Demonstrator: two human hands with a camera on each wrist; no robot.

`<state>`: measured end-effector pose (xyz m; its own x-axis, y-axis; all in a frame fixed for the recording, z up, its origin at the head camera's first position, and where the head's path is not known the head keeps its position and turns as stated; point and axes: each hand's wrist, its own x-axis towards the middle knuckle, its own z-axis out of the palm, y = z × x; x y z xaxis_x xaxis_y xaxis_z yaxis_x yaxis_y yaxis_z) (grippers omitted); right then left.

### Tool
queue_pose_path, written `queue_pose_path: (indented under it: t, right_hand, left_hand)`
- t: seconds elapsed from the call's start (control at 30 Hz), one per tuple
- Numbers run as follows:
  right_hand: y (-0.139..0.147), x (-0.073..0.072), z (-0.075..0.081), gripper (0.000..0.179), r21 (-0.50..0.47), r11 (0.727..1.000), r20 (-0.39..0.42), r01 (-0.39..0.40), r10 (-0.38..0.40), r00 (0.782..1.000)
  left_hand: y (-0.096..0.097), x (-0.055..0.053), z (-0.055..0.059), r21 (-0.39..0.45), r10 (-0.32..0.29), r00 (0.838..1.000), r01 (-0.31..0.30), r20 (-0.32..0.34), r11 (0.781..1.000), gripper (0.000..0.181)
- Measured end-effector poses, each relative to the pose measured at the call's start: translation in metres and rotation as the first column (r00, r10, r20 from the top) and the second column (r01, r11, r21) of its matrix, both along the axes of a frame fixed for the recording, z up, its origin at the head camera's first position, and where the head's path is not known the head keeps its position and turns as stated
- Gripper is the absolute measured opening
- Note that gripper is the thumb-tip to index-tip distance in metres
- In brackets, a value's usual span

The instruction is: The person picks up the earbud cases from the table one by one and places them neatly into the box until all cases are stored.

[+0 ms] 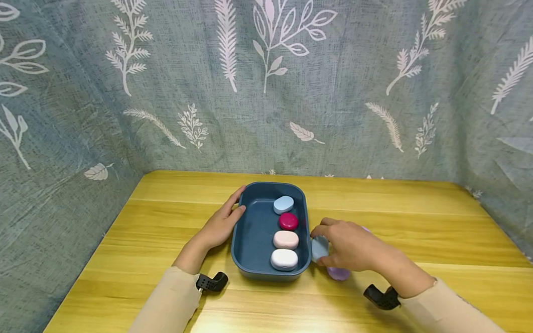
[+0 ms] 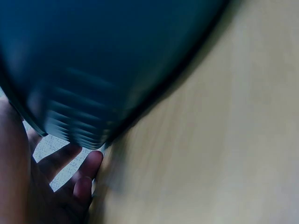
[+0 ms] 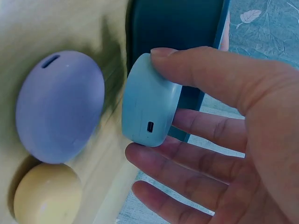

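Note:
My right hand [image 1: 354,245] pinches a light blue earbud charging case [image 3: 150,100] between thumb and fingers, just outside the right wall of a dark blue bin [image 1: 259,275]. A small charging port faces the right wrist camera. Against the bin's left wall rests my left hand [image 1: 217,227], its fingertips at the rim. Along the right side inside the bin lie a pale blue case [image 1: 283,204], a crimson case [image 1: 288,221], a pink case [image 1: 286,239] and a white case [image 1: 284,259].
Under and beside the right hand, a purple case [image 3: 60,107] and a round yellowish case [image 3: 46,193] lie on the wooden table [image 1: 386,200]; the hand partly covers them in the head view. A patterned grey-blue cloth [image 1: 255,127] hangs behind the table.

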<state>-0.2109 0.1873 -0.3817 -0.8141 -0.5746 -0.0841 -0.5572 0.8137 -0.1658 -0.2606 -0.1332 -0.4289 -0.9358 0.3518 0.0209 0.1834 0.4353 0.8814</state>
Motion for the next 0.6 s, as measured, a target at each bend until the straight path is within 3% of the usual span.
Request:
queue_pose_path:
  t: [0.17,0.43,0.6]
  right_hand:
    - [0.002,0.000,0.003,0.047,-0.019,1.000,0.008,-0.009,0.009,1.000]
    - [0.003,0.000,0.010,0.047,-0.042,0.999,-0.013,-0.028,0.028,1.000]
    - [0.003,0.001,0.014,0.048,-0.040,0.999,-0.009,-0.029,0.029,1.000]
  left_hand:
    - [-0.001,-0.002,-0.002,-0.006,-0.007,1.000,0.007,-0.006,1.000,0.053]
    - [-0.002,-0.020,-0.032,0.003,0.019,1.000,-0.019,-0.021,1.000,0.051]
    - [-0.004,-0.023,-0.038,0.007,0.028,0.999,-0.028,-0.043,1.000,0.050]
